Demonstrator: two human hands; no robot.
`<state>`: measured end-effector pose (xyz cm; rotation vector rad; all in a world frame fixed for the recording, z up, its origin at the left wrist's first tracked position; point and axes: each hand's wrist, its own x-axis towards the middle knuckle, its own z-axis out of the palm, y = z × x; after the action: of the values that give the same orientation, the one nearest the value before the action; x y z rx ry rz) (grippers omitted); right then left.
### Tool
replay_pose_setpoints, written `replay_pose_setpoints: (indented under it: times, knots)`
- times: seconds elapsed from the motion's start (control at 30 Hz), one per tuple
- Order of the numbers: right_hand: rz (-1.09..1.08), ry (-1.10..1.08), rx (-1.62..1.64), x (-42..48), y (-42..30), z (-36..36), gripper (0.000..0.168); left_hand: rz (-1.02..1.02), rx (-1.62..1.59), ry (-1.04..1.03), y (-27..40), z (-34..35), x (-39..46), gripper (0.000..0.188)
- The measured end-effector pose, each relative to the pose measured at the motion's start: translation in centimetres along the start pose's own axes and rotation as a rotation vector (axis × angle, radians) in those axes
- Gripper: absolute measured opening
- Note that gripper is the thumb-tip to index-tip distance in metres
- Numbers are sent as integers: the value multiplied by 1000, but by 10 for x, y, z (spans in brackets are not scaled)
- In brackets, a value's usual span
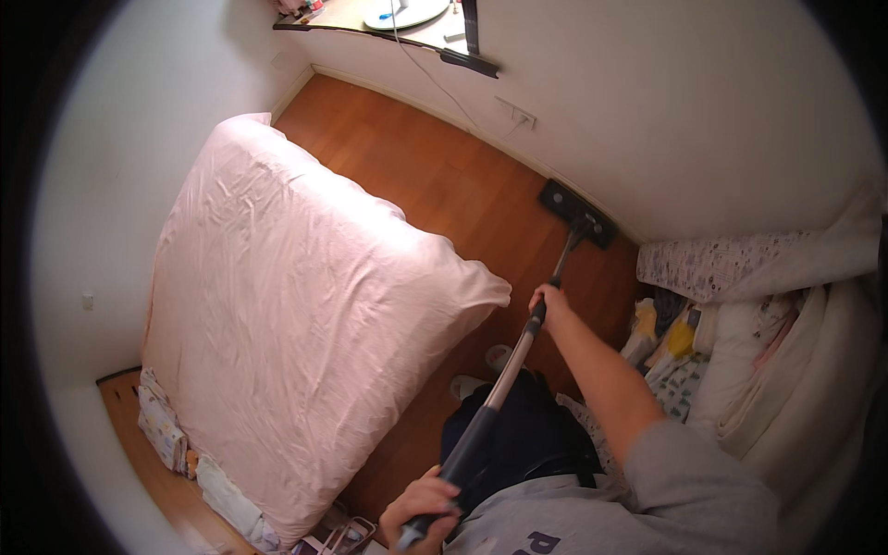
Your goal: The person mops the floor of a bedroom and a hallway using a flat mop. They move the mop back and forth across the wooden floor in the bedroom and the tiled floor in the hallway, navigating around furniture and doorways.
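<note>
A flat mop with a telescopic metal pole [510, 371] runs diagonally across the view. My left hand [424, 506] is wrapped around the dark grip near its top end. Farther down, my right hand [550, 305] holds the pole at a dark collar. The black rectangular mop head [577, 214] lies on the wooden floor [416, 180], close along the baseboard of the wall. The underside of the head is hidden.
A bed with a pink sheet [298, 305] fills the left side. Folded bedding and clothes [728, 354] are piled at the right. A white cable [433, 80] hangs to a wall socket [519, 114]. Above it is a windowsill [340, 15] with a round white tray [409, 15].
</note>
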<state>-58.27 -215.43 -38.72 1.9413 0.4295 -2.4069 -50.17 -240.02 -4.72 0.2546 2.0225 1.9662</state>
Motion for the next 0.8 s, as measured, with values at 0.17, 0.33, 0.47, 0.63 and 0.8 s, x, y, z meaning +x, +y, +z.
replay_pose_setpoints:
  times: [0.17,0.33,0.47,0.63,0.8]
  knots:
    - [-68,74,-159,22,-38,22,9,24,-46,40,5,35,37,8]
    - [-136,123,-331,12,-29,14,7,96,85,-131,19,41,25,7]
    - [-233,96,-338,-28,11,0,13,141,134,-25,44,24,7,12]
    - [13,191,-253,-87,104,-30,36,188,281,235,85,-8,-38,15]
    - [192,264,-137,-104,128,-42,15,399,-21,265,80,-30,-61,18]
